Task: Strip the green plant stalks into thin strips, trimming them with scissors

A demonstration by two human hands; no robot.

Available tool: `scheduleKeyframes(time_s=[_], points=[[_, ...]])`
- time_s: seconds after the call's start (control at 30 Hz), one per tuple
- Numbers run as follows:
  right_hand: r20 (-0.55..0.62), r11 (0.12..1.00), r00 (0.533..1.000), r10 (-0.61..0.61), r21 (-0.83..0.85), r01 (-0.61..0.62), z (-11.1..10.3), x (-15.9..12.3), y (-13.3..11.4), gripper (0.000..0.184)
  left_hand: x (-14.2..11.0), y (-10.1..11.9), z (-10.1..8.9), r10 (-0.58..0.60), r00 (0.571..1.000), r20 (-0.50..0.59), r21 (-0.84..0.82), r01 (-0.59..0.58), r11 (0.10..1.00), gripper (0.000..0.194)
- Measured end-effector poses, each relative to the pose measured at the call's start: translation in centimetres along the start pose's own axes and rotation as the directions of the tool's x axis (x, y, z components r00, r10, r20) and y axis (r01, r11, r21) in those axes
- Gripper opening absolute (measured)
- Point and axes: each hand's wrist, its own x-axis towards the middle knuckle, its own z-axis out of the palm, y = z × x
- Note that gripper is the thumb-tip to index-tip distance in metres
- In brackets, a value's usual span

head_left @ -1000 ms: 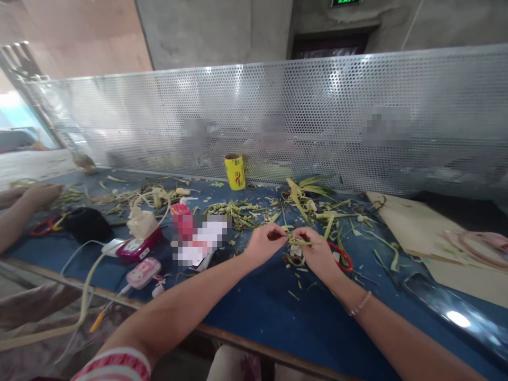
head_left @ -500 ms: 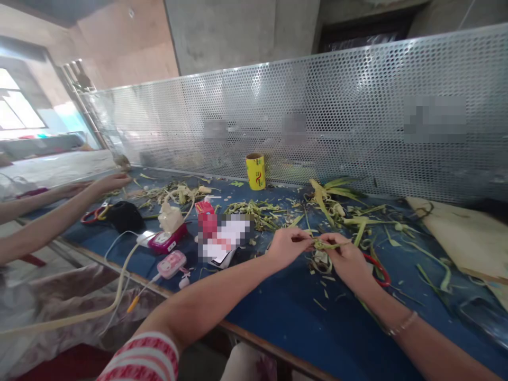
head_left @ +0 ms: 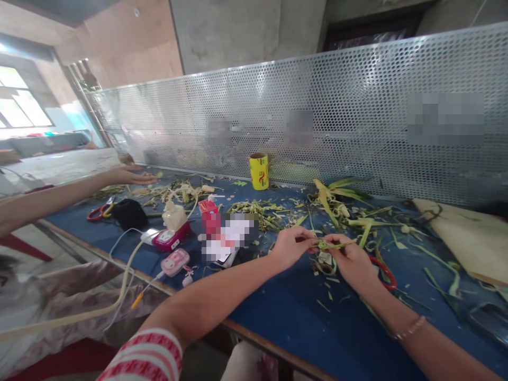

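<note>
Between my two hands is a small knotted piece of green plant strip (head_left: 326, 245), like a leaf blade. My left hand (head_left: 291, 246) pinches its left end with thumb and forefinger. On the other side my right hand (head_left: 351, 263) is closed on the strip, whose tip sticks out past the fingers. Below the hands a pale curled scrap (head_left: 324, 263) lies on the blue table. Red-handled scissors (head_left: 387, 275) rest partly hidden behind my right wrist. Beyond them spreads a bunch of green and yellow leaves (head_left: 337, 198).
At the back stands a yellow cardboard tube (head_left: 259, 172) before a perforated metal screen (head_left: 166, 121). A magenta power strip (head_left: 171, 238), a pink charging device (head_left: 175, 263) and a phone (head_left: 228, 254) lie to the left. A co-worker's arm (head_left: 79, 190) reaches in at far left. Cardboard (head_left: 468, 238) lies right.
The co-worker's hand at far left has moved right over the table and opened. My view has shifted slightly. Both my hands keep hold of the strip in nearly the same place.
</note>
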Motion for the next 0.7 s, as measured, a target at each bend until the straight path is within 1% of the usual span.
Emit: scheduleKeyframes(time_s=[0.13, 0.33, 0.5, 0.7], points=[[-0.020, 1.000, 1.000, 0.008, 0.006, -0.008, -0.01, 0.02, -0.06, 0.018, 0.04, -0.13, 0.05, 0.002, 1.000, 0.009, -0.003, -0.002, 1.000, 0.012], [0.005, 1.000, 1.000, -0.001, 0.013, 0.001, 0.02, 0.01, 0.31, 0.019, 0.23, -0.25, -0.02, 0.002, 1.000, 0.007, 0.005, -0.003, 1.000, 0.010], [-0.008, 1.000, 1.000, 0.004, -0.002, -0.004, -0.01, 0.07, 0.12, 0.020, 0.32, -0.54, -0.17, 0.024, 0.999, 0.023, 0.032, -0.025, 0.999, 0.007], [-0.004, 1.000, 1.000, 0.005, 0.014, -0.005, 0.06, 0.01, 0.08, 0.018, 0.26, -0.37, -0.04, 0.019, 1.000, 0.016, 0.020, -0.019, 1.000, 0.010]])
